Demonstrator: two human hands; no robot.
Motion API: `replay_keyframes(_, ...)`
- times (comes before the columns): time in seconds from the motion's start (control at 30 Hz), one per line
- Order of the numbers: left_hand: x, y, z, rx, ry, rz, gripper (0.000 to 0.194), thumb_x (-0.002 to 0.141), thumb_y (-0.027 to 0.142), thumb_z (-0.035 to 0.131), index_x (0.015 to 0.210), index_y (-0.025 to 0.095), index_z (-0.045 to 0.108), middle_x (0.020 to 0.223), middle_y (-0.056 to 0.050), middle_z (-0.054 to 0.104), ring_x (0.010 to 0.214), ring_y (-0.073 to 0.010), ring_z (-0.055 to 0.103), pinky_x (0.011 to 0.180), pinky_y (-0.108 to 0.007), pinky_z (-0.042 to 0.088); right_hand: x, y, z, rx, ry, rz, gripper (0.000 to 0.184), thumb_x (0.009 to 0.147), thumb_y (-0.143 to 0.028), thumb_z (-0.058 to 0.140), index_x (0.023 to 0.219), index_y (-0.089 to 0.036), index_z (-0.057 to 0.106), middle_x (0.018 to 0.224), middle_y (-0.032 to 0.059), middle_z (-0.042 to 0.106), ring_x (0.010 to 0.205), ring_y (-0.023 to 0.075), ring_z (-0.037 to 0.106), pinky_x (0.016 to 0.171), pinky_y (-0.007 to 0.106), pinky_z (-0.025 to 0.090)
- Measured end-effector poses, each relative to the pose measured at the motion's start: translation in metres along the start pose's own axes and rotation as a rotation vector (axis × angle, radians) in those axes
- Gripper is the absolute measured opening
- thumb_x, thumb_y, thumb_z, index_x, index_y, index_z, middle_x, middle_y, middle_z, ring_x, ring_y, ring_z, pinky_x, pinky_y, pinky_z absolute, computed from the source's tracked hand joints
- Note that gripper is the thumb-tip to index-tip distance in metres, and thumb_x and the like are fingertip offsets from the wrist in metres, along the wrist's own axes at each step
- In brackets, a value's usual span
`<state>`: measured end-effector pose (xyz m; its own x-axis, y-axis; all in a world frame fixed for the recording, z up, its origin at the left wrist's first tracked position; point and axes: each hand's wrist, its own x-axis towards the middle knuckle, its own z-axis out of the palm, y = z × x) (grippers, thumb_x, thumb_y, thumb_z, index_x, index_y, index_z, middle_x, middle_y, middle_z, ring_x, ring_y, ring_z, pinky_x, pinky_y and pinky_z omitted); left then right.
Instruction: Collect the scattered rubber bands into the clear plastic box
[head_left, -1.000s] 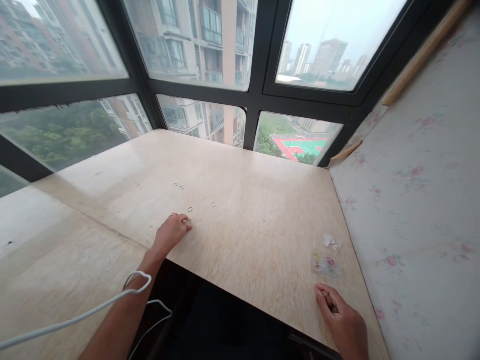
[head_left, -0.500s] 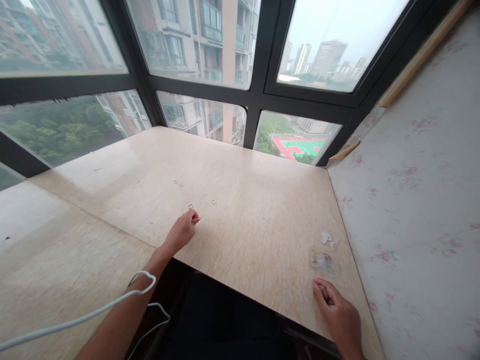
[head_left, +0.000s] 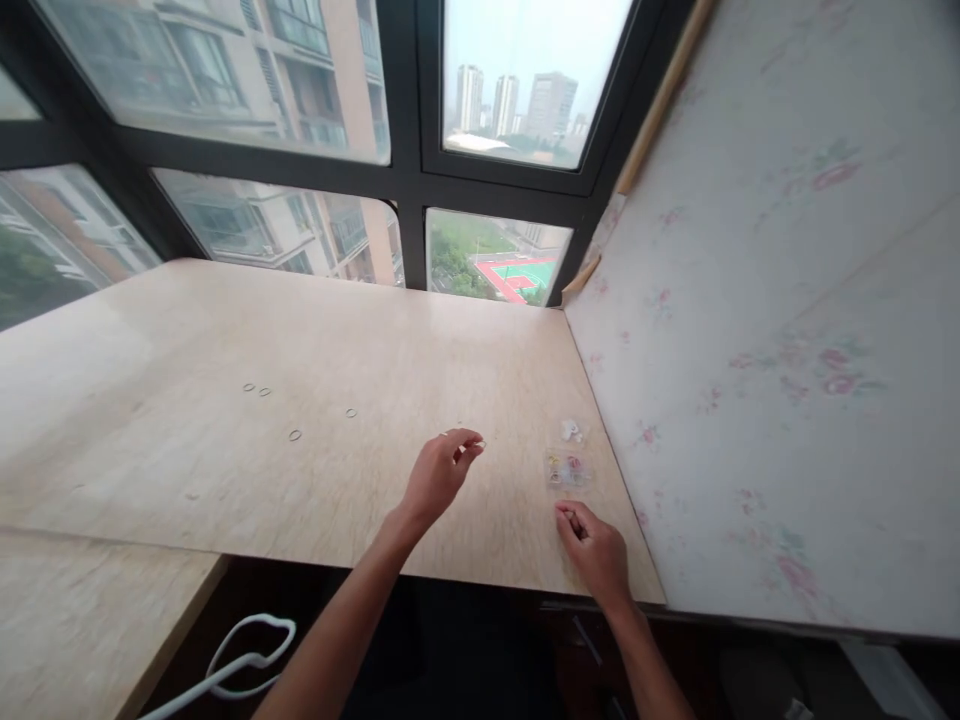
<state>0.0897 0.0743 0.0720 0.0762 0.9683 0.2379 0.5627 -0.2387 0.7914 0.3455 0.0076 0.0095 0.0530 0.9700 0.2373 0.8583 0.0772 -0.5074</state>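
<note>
Ring [head_left: 483, 445] in pinched grip of left hand [head_left: 441, 472], jutting rightward, long axis unclear, right hand [head_left: 597, 552] curled closed, contents unclear

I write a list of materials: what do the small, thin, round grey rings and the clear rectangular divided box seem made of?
Grey rings: perhaps metal, from their thin, wire-like outlines; finish unclear. Clear box: likely smooth plastic, because its coloured contents show through.
</note>
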Motion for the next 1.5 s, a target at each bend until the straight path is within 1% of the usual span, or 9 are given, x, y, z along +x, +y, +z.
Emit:
replay_keyframes(0.3,0.03,0.054,0.112,0.061,-0.322,0.174,0.024,0.085,0.02,0.058,0.107,0.02,0.068,0.092,-0.012,0.073,0.086,-0.0268,0.067,0.072,-0.037,0.049,0.006,0.005,-0.003,0.276,0.012,0.103,0.031,0.087,-0.039,0.048,0.089,-0.016,0.068,0.05,-0.0045,0.05,0.047,0.0124,0.048,0.05,0.022,0.036)
replay_keyframes(0.4,0.031,0.059,0.125,0.05,-0.347,0.187,0.024,0.085,0.019,0.059,0.107,0.021,0.068,0.094,-0.011,0.073,0.087,-0.027,0.067,0.072,-0.036,0.048,0.007,0.006,-0.003,0.356,0.031,0.131,0.029,0.086,-0.038,0.05,0.088,-0.016,0.067,0.05,-0.0056,0.046,0.047,0.0119,0.045,0.049,0.022,0.036)
replay_keyframes(0.53,0.032,0.051,0.12,0.04,-0.301,0.161,0.022,0.09,0.025,0.051,0.106,0.021,0.067,0.098,-0.01,0.073,0.088,-0.024,0.067,0.074,-0.035,0.048,0.007,0.005,-0.005,0.391,0.032,0.149,0.028,0.086,-0.038,0.051,0.088,-0.016,0.067,0.051,-0.0055,0.045,0.048,0.0118,0.044,0.05,0.022,0.036)
replay_keyframes(0.73,0.036,0.007,0.069,0.07,-0.111,0.049,0.028,0.093,0.031,0.042,0.088,0.017,0.065,0.086,-0.008,0.071,0.075,-0.018,0.063,0.07,-0.03,0.045,0.005,0.006,-0.005,0.391,0.034,0.129,0.031,0.086,-0.042,0.051,0.085,-0.016,0.067,0.05,-0.0058,0.041,0.047,0.0114,0.041,0.048,0.022,0.035)
replay_keyframes(0.9,0.034,-0.045,-0.004,0.172,-0.013,-0.162,0.029,0.091,0.031,0.037,0.079,0.018,0.06,0.076,-0.003,0.067,0.068,-0.0153,0.059,0.063,-0.026,0.041,0.003,0.009,-0.005,0.365,0.035,0.129,0.032,0.085,-0.045,0.052,0.085,-0.017,0.068,0.049,-0.0053,0.042,0.046,0.0118,0.041,0.046,0.022,0.037)
replay_keyframes(1.1,0.026,-0.086,-0.091,0.629,0.23,-0.41,0.034,0.089,0.032,0.033,0.067,0.019,0.056,0.063,-0.003,0.058,0.061,-0.0177,0.052,0.055,-0.028,0.03,0.004,0.011,-0.005,0.34,0.027,0.118,0.036,0.083,-0.048,0.053,0.086,-0.016,0.068,0.05,-0.004,0.047,0.046,0.0123,0.046,0.046,0.022,0.04)
replay_keyframes(1.27,0.021,-0.114,-0.143,0.808,0.137,-0.5,0.023,0.085,0.03,0.043,0.095,0.019,0.061,0.092,-0.01,0.065,0.085,-0.0242,0.059,0.064,-0.029,0.039,0.003,0.014,-0.004,0.309,0.019,0.113,0.039,0.083,-0.051,0.053,0.087,-0.016,0.068,0.053,-0.0009,0.057,0.049,0.0148,0.054,0.048,0.022,0.045)
replay_keyframes(1.37,0.018,-0.134,-0.168,0.869,0.048,-0.591,0.039,0.078,0.028,0.053,0.115,0.016,0.056,0.108,-0.015,0.063,0.1,-0.0287,0.058,0.075,-0.033,0.044,0.003,0.016,-0.002,0.295,0.017,0.117,0.04,0.082,-0.052,0.053,0.088,-0.016,0.069,0.063,0.0035,0.066,0.056,0.0174,0.061,0.052,0.023,0.047)
replay_keyframes(1.5,0.013,-0.152,-0.19,0.771,-0.101,-0.607,0.028,0.071,0.026,0.059,0.098,0.018,0.065,0.095,-0.011,0.069,0.094,-0.0261,0.062,0.077,-0.031,0.046,0.003,0.02,0.0,0.243,0.016,0.107,0.043,0.081,-0.055,0.052,0.088,-0.017,0.07,0.058,0.0023,0.065,0.053,0.0175,0.061,0.051,0.023,0.046)
